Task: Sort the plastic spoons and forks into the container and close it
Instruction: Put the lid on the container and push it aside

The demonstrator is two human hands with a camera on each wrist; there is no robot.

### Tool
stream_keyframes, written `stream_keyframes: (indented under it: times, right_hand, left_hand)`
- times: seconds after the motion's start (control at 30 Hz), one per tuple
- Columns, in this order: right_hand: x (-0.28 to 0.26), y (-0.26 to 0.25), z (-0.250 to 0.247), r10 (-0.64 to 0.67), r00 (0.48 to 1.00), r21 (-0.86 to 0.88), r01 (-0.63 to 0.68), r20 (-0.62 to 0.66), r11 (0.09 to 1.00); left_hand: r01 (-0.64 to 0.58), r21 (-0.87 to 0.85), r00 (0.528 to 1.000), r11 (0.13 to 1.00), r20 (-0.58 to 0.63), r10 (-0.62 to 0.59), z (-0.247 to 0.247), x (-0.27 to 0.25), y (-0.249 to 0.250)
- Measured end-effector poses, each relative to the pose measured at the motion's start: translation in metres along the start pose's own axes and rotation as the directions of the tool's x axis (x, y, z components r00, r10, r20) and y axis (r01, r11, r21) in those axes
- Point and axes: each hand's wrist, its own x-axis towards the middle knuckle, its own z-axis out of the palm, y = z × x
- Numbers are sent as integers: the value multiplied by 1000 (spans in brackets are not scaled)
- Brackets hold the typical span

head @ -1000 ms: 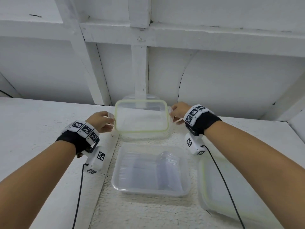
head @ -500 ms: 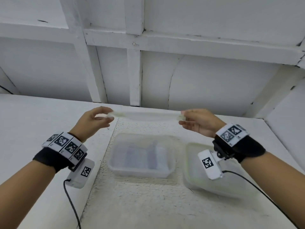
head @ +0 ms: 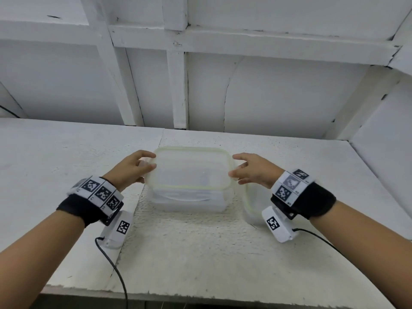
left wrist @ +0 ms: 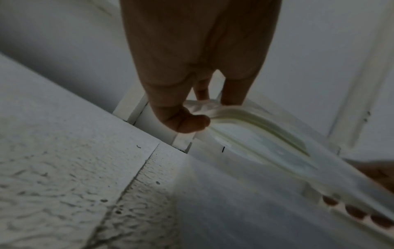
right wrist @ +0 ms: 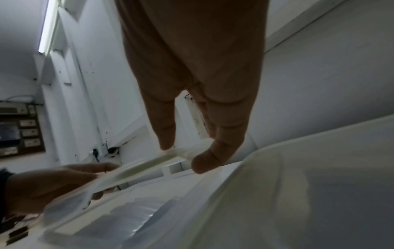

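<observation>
Lid held level just above container on table. Left hand pinches its left edge, right hand its right edge. Second lid lies beside container, right.

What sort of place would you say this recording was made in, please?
Probably a plain workroom or storage corner, not a kitchen: a rough white-painted bench set against cracked white panelled walls, with shelves of equipment beyond. Both hands hold only a lid over a clear container.

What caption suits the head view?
Both hands, left and right, hold a clear lid over the clear container.
</observation>
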Motion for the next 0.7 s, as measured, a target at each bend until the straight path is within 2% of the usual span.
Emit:
stream_keyframes:
  times: [0.07, 0.13, 0.23, 0.4, 0.53, 0.7]
  right_hand:
    - [3, -4, 8, 11, 1000, -137, -12, -12, 991]
    - [4, -7, 13, 31, 1000, -244, -28, 5, 969]
    - [4, -10, 17, 48, 998, -323, -33, 38, 946]
    - [8, -10, 14, 102, 993, -348, -78, 53, 934]
    - [9, -10, 13, 139, 988, -391, -104, 64, 915]
    - [12, -9, 14, 136, 989, -420, -101, 55, 902]
  left_hand:
    - [15, 173, 999, 985, -39, -8, 3, 2, -2]
    - [51, 255, 998, 966, -44, -41, 7, 2, -2]
    - [115, 224, 993, 968, -8, -117, 9, 3, -2]
    - [173, 181, 981, 968, 60, -186, 2, 0, -3]
    - [174, 254, 982, 951, 25, -187, 4, 0, -2]
    - [151, 358, 984, 921, 40, -176, 3, 4, 2]
